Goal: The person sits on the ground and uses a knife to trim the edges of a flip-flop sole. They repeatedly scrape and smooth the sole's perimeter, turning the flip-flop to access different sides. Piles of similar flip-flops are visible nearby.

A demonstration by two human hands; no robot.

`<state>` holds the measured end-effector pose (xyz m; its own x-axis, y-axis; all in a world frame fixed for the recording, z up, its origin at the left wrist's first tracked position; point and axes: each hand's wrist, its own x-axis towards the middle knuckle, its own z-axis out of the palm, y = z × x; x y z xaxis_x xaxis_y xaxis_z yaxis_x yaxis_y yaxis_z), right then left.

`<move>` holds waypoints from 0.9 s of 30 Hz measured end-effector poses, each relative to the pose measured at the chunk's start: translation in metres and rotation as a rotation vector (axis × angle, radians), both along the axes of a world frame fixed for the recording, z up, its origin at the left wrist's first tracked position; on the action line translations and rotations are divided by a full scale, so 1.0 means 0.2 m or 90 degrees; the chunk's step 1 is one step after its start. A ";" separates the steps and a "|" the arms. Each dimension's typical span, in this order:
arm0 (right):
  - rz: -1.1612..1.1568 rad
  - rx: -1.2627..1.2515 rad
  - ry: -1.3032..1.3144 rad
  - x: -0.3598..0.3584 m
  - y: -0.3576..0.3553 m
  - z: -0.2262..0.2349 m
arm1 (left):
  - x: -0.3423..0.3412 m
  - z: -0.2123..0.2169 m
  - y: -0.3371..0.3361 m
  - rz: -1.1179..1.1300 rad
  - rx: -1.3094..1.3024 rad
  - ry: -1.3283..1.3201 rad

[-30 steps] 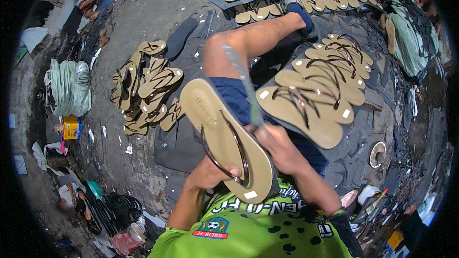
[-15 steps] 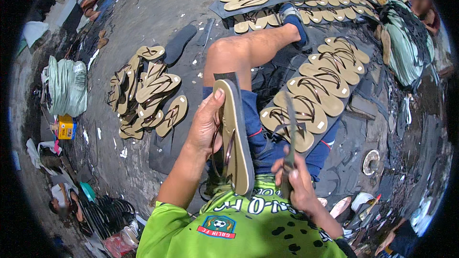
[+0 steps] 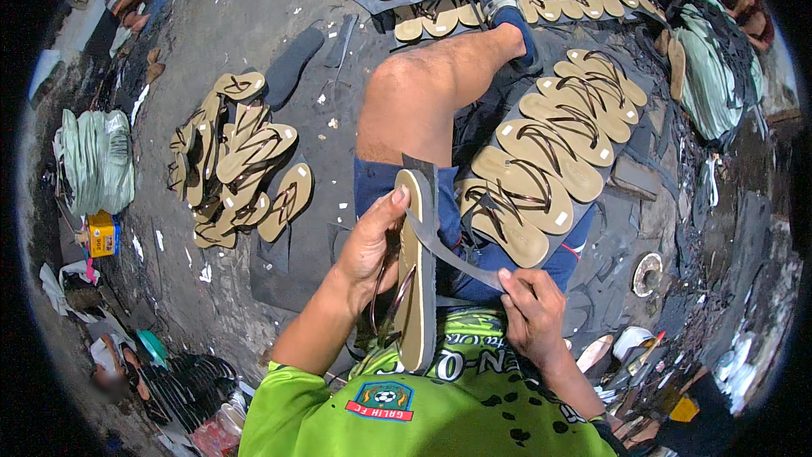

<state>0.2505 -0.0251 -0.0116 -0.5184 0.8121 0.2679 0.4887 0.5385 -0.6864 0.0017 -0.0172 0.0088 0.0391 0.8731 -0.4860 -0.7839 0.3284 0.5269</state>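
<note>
Wears a lime-green shirt [image 3: 292, 410], short-sleeved, with black spots [image 3: 518, 434], white lettering [image 3: 451, 366] and a shield-shaped crest [image 3: 364, 393] showing a football [image 3: 385, 395] above a red ribbon [image 3: 381, 411]. Also wears navy shorts [image 3: 372, 186] with thin red-and-white trim [image 3: 578, 248] and a dark-blue shoe [image 3: 507, 13] with a pale grey band [image 3: 497, 3].

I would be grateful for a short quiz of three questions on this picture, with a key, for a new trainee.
1. Short answer: Which hand holds the thin, curved grey blade?
2. True or false: The tan flip-flop with glossy dark straps, at the blade's tip, lies flat on the ground.
3. Choose: In the picture, the dark grey, sole-shaped flat piece lies (a) left of the bent bare knee, (b) right of it, (c) under it.

Key:
1. The right hand.
2. False; the left hand holds it turned on its side.
3. (a)
</note>
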 end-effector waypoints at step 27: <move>0.159 -0.260 -0.197 -0.19 0.60 0.43 | -0.08 0.00 0.11 -0.123 0.018 -0.038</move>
